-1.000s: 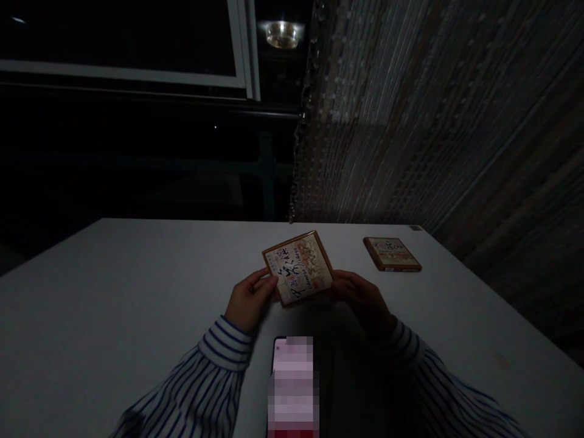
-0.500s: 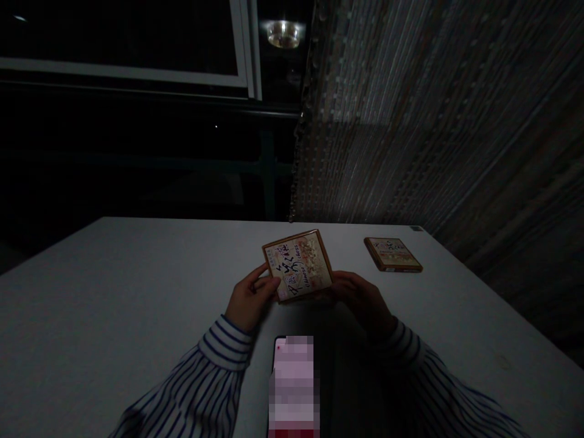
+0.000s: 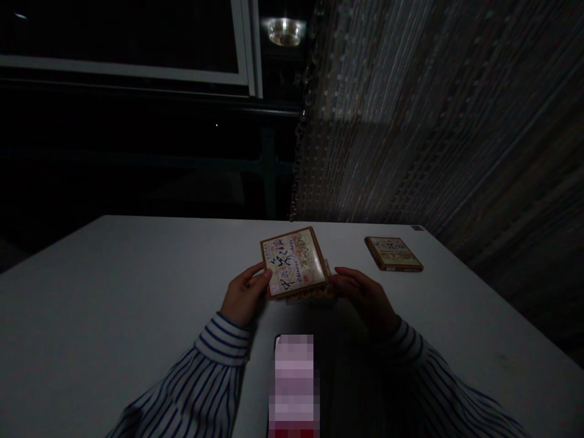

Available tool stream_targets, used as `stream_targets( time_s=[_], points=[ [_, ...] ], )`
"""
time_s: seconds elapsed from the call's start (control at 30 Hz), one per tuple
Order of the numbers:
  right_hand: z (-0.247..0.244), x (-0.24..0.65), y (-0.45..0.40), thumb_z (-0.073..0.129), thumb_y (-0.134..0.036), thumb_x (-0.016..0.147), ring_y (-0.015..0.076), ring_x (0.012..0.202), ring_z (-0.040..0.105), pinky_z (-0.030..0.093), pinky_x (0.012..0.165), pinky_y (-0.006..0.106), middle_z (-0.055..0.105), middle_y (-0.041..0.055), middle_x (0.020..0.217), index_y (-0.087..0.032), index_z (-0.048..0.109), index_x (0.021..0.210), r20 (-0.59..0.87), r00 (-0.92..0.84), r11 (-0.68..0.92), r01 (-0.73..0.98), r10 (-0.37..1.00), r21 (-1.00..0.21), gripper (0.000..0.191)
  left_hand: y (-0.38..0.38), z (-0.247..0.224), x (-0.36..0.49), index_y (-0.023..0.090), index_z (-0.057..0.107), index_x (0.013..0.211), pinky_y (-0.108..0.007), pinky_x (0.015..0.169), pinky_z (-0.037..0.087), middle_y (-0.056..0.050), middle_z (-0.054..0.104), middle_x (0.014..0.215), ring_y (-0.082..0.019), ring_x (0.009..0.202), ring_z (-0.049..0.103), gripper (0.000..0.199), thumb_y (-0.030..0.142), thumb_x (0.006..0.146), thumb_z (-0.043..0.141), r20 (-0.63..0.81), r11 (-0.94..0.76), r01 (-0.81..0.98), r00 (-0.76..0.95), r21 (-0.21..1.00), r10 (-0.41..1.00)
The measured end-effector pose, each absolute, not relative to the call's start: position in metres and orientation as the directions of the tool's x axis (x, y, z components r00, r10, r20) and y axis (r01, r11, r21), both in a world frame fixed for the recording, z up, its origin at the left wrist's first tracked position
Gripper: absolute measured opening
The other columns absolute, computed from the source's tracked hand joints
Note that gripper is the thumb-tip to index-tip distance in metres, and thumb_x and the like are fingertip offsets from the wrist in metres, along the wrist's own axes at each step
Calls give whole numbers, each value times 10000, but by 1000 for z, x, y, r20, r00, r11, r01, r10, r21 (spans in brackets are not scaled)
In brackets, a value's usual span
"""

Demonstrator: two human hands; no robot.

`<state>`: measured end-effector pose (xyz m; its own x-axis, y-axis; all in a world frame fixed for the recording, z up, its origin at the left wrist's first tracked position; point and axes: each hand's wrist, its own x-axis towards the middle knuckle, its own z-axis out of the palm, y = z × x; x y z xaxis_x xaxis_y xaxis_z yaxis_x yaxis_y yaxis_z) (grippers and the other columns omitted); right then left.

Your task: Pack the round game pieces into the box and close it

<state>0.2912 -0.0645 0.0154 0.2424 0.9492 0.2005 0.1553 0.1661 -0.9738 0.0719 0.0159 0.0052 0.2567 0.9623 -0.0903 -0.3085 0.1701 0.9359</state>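
Observation:
My left hand [image 3: 244,295] grips the left edge of a flat square Chinese chess box [image 3: 296,258], thumb on top and fingers underneath. The box top has a tan border, dark brush-style characters and the words "Chinese Chess". From under its near and right edges shows a tray of chess pieces [image 3: 312,296], a row of small round shapes in a pale, clear-looking holder. My right hand [image 3: 360,298] is closed at the tray's right end; its fingertips are partly hidden in shadow. The box is tilted above the table.
A second, similar chess box [image 3: 395,253] lies flat at the right of the white table [image 3: 137,292]. A phone [image 3: 294,383] with a lit, blurred screen is close to me between my forearms. A strand curtain [image 3: 374,121] hangs behind the table, beside a dark window.
The box in my left hand has shifted slightly left and up. The tray of pieces now shows below and right of it, where little was visible before. My right hand has barely moved.

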Motion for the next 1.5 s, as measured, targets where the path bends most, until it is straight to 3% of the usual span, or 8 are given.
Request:
stream_targets(
  time_s=[0.27, 0.7, 0.93, 1.27, 1.5],
  points=[
    [14, 295, -64, 632, -408, 667, 186, 814, 622, 522, 708, 340, 668, 87, 910, -164, 584, 978, 158, 225, 142, 85, 962, -986, 398, 11, 11, 71, 76, 540, 1086, -346, 801, 481, -101, 685, 865, -212, 817, 632, 546, 347, 631, 674, -71, 143, -223, 304, 964, 950],
    [18, 294, -64, 612, -409, 682, 182, 784, 621, 536, 645, 324, 662, 78, 915, -176, 582, 1054, 216, 188, 188, 157, 958, -970, 440, 6, 17, 73, 80, 552, 1098, -324, 828, 471, -119, 654, 980, -212, 895, 607, 549, 330, 627, 680, -14, 97, -229, 340, 969, 940],
    [21, 293, -66, 625, -397, 671, 198, 853, 612, 529, 682, 329, 651, 87, 962, -192, 562, 1086, 246, 202, 217, 156, 948, -964, 468, 5, 17, 73, 99, 563, 1088, -337, 832, 473, -117, 651, 991, -216, 915, 601, 530, 330, 626, 681, 6, 79, -227, 354, 971, 935],
    [20, 292, -66, 657, -305, 649, 193, 835, 615, 522, 691, 335, 645, 90, 977, -189, 535, 1085, 204, 206, 197, 55, 957, -979, 467, 5, 15, 73, 114, 573, 1080, -363, 850, 459, -119, 659, 965, -218, 904, 606, 526, 325, 614, 694, 12, 68, -215, 348, 974, 937],
    [16, 292, -65, 677, -310, 625, 194, 816, 622, 523, 701, 345, 656, 84, 934, -191, 530, 1073, 207, 220, 195, 75, 953, -978, 486, 5, 16, 73, 106, 566, 1089, -359, 850, 461, -121, 657, 971, -227, 918, 599, 553, 328, 601, 701, 4, 77, -215, 352, 974, 936]
  ],
)
